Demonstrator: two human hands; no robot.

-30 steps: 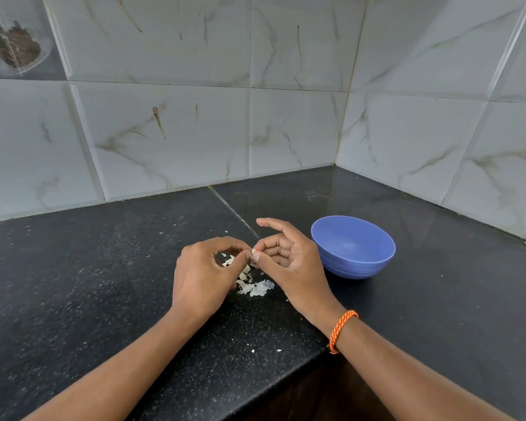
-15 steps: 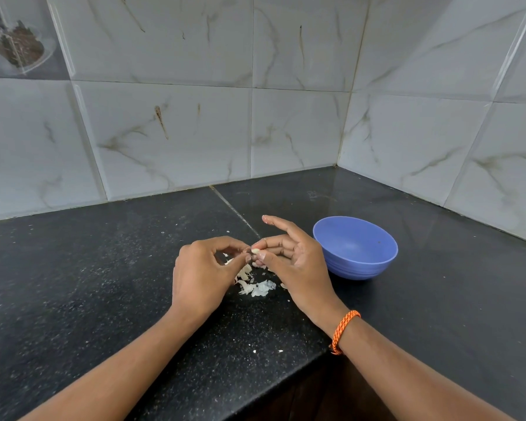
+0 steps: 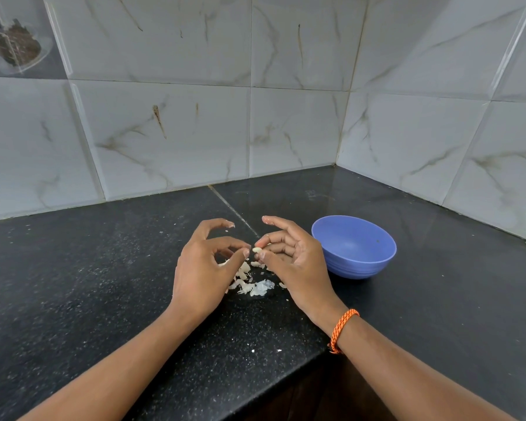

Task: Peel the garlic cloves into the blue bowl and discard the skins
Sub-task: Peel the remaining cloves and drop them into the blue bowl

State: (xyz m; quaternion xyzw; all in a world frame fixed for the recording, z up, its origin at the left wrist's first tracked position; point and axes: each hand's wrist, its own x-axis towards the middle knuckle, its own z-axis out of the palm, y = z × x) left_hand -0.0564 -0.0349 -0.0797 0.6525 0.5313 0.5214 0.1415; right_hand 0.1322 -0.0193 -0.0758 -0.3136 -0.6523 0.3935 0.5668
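Left hand [image 3: 199, 268] has opened; right hand [image 3: 289, 256] pinches garlic clove [image 3: 257, 250].

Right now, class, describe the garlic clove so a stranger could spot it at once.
Start at the blue bowl on the black counter. Just left of it, the right hand pinches the garlic clove, smooth and plump, unlike the flat, flaky skins below.

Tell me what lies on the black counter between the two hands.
In the head view, a heap of pale garlic skins lies on the black counter between the left hand and the right hand, which pinches a small garlic clove.
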